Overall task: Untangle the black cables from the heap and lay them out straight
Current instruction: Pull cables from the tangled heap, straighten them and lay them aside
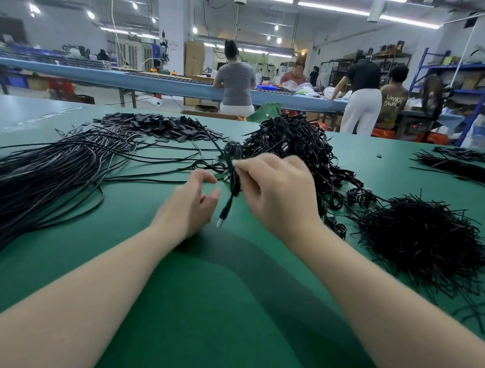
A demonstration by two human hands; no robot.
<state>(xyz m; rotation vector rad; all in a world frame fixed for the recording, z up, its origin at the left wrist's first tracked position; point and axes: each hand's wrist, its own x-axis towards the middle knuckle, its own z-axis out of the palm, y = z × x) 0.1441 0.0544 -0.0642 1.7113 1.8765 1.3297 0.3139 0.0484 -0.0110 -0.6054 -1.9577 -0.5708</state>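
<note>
A tangled heap of black cables (297, 141) rises at the middle back of the green table (220, 317). My right hand (276, 193) pinches a bundled black cable (233, 179) lifted just in front of the heap; its plug end (223, 215) hangs down towards the table. My left hand (192, 205) hovers just left of the hanging plug with fingers apart and nothing in it. A wide sheaf of long, straightened black cables (39, 179) lies stretched across the left side of the table.
A mound of short black ties (422, 240) sits at the right. Small flat black pieces (163, 126) are piled at the back left. More cable bundles (472, 167) lie at the far right. People work at a blue bench (156, 81) behind.
</note>
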